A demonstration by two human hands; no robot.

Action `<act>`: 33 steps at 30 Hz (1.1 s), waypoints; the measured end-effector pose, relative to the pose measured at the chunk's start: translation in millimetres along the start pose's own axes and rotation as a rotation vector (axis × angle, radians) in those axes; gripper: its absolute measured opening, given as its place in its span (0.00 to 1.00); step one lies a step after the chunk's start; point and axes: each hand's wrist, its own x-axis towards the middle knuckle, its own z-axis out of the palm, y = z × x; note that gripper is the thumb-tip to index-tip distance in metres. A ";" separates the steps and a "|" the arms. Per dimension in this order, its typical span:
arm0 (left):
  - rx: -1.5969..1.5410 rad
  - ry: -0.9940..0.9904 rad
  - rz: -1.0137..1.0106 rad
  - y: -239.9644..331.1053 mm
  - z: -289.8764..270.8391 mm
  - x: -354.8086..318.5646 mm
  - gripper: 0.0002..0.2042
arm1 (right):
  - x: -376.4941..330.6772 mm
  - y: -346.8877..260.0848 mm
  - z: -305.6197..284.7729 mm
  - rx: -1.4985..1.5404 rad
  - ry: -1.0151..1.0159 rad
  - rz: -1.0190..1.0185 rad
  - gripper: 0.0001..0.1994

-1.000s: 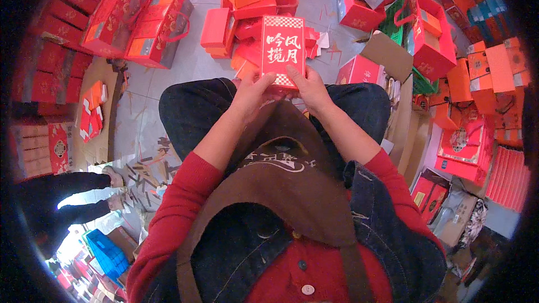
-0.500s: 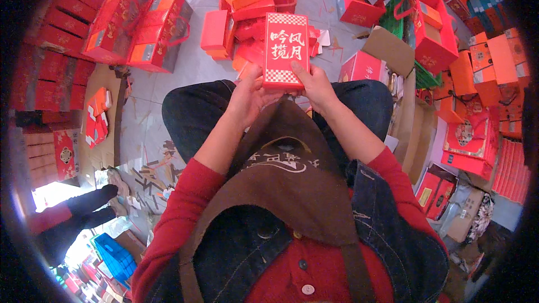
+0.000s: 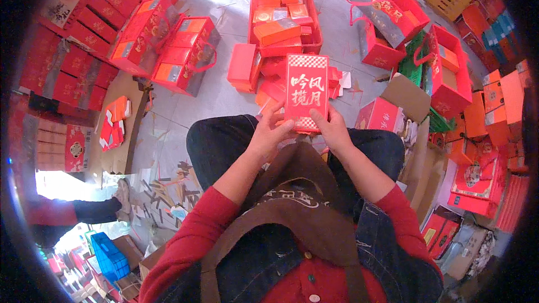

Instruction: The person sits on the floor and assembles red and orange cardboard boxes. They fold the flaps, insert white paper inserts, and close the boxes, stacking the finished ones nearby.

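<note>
A flat red gift box (image 3: 307, 92) with pale characters and checkered bands at both ends is held upright above my lap. My right hand (image 3: 336, 130) grips its lower right corner, thumb on the front and the other fingers mostly hidden behind. At the lower left edge my left hand (image 3: 270, 133) has its fingers bent against the box, the tips partly out of sight. Just beyond lie red cartons (image 3: 243, 67) and loose red packaging pieces (image 3: 269, 91) on the floor.
A red basket (image 3: 318, 33) heaped with orange and red boxes stands ahead. Open red gift bags (image 3: 188, 56) are at left, more open gift boxes (image 3: 449, 70) at right. A person's leg (image 3: 95, 211) shows at far left. Cardboard scraps (image 3: 163, 199) litter the floor beside my knee.
The view has shifted, so the surroundings sit lower and farther right. Both hands stay at the red box; the left hand's fingers have moved up along its lower left edge.
</note>
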 end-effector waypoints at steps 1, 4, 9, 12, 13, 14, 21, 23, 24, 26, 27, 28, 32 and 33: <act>-0.047 0.061 -0.057 4.2 1.9 4.2 0.30 | 5.7 1.3 -2.6 -0.052 -0.053 0.082 0.22; -0.258 0.131 -0.093 -3.9 -21.9 30.1 0.28 | 30.6 8.0 -6.0 -0.337 -0.120 0.154 0.25; -0.250 0.197 0.097 -5.9 -98.4 100.8 0.24 | 74.6 18.3 -33.8 -0.174 -0.175 0.190 0.16; -0.110 0.323 0.109 1.3 -156.2 157.0 0.24 | 80.0 54.4 -29.7 -0.179 -0.215 0.237 0.11; -0.041 0.364 0.086 0.7 -172.0 173.3 0.25 | 73.1 49.6 -25.2 -0.294 -0.206 0.275 0.13; -0.116 0.409 0.104 -4.5 -199.8 187.7 0.27 | 75.9 -0.9 -20.7 -0.350 -0.267 0.420 0.17; -0.039 0.168 -0.043 3.4 -227.9 258.9 0.21 | 95.3 -5.7 -39.8 -0.460 -0.302 0.266 0.21; 0.064 0.164 -0.124 6.3 -230.4 266.0 0.20 | 100.4 0.7 -44.0 -0.447 -0.330 0.273 0.21; 0.270 0.269 -0.181 9.6 -227.8 267.8 0.18 | 101.1 4.1 -45.0 -0.426 -0.326 0.279 0.21; 0.497 0.416 -0.190 26.3 -180.5 262.0 0.16 | 104.5 4.5 -47.3 -0.408 -0.298 0.344 0.20; 0.611 0.512 -0.193 33.8 -164.5 254.5 0.16 | 104.4 6.2 -47.2 -0.401 -0.294 0.322 0.20; 0.718 0.722 0.014 16.6 -181.2 248.0 0.15 | 102.1 9.2 -45.8 -0.386 -0.306 0.298 0.20; 0.880 1.181 0.181 -71.6 -194.7 237.6 0.08 | 100.1 15.5 -42.9 -0.479 -0.314 0.235 0.21; 1.087 1.123 0.202 -123.6 -220.2 224.0 0.13 | 94.4 7.1 -38.2 -0.444 -0.375 0.245 0.20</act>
